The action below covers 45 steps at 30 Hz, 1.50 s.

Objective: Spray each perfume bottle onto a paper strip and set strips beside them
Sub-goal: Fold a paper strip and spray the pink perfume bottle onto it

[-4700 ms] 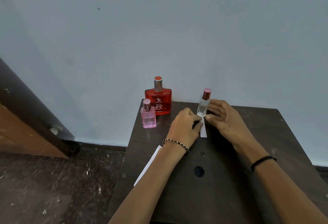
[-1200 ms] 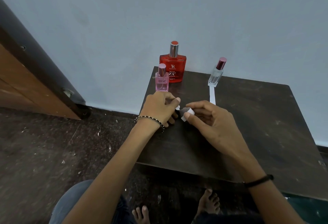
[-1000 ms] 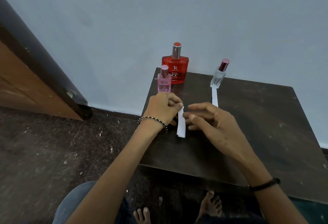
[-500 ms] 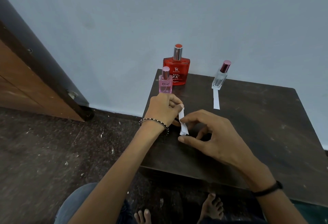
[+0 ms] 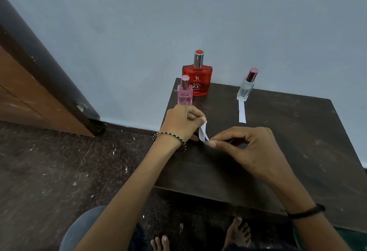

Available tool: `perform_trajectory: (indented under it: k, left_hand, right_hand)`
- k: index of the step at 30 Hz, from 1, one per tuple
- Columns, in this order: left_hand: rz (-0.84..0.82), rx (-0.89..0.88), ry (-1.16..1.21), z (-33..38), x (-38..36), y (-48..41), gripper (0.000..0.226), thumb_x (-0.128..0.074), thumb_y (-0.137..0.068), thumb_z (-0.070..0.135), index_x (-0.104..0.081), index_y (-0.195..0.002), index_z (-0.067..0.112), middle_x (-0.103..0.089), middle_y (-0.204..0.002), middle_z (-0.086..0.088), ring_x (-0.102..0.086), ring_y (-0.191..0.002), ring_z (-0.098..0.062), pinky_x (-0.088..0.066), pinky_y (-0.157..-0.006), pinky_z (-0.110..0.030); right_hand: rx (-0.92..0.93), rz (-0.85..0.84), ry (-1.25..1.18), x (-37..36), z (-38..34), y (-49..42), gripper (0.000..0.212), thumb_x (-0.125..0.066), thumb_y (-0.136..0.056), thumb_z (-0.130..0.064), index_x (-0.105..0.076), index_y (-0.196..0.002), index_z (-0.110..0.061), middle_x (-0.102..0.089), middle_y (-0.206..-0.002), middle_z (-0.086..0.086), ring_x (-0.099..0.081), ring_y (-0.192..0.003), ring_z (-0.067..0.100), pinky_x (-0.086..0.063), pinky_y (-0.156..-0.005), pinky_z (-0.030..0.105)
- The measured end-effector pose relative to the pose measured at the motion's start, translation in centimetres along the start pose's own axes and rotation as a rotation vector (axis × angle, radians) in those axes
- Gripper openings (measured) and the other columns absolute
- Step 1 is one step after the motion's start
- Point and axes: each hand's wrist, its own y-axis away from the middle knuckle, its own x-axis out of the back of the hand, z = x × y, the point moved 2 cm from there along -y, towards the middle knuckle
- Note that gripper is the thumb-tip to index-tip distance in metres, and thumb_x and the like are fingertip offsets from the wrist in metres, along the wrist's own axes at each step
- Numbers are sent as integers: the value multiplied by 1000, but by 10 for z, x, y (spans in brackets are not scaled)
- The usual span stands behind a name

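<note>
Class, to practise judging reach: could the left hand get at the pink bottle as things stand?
Probably yes. The pink bottle stands just beyond the left hand, nothing between them; but that hand pinches a paper strip, shared with the right hand, and would need freeing.

A single wide-angle view sits on the person's head, above and just outside the near edge of the desk (image 5: 278, 171), looking forward and steeply down. It faces the blue wall (image 5: 178, 22) behind the far edge, where the red perfume bottle (image 5: 197, 81) marks the far left corner. The desk is close: both forearms reach it from the frame's bottom. The floor (image 5: 49, 171) beyond the desk's left edge fills the frame's left half, up to a door (image 5: 19, 101).
</note>
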Motion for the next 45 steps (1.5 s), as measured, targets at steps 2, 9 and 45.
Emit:
perform_trajectory:
  k: [2, 9, 45]
  left_hand:
    - [-31, 31, 69, -1, 1, 1, 7, -74, -86, 25, -76, -91, 21, -74, -77, 8, -70, -70, -3, -55, -60, -15]
    - [-113, 65, 278, -2, 8, 5, 13, -74, -86, 16, -75, -99, 13, -79, -85, -4, -76, -74, -19, -64, -60, -33]
    - [-371, -5, 212, 0, 8, 8, 35, -69, -88, 5, -66, -122, 12, -73, -111, -7, -72, -100, -14, -60, -86, -28]
  right_hand:
    - [-58, 31, -54, 2, 3, -1, 11, -81, -70, -40, -79, -79, -33, -76, -80, -21, -71, -78, -2, -54, -72, 12]
    - [-203, 48, -344, 1, 10, -4, 26, -76, -75, -44, -73, -84, -19, -79, -87, -6, -74, -82, 11, -58, -59, 21]
    - [-32, -30, 98, -20, 6, -4, 9, -36, -98, -43, -36, -97, -35, -61, -75, -2, -60, -64, 15, -51, -52, 33]
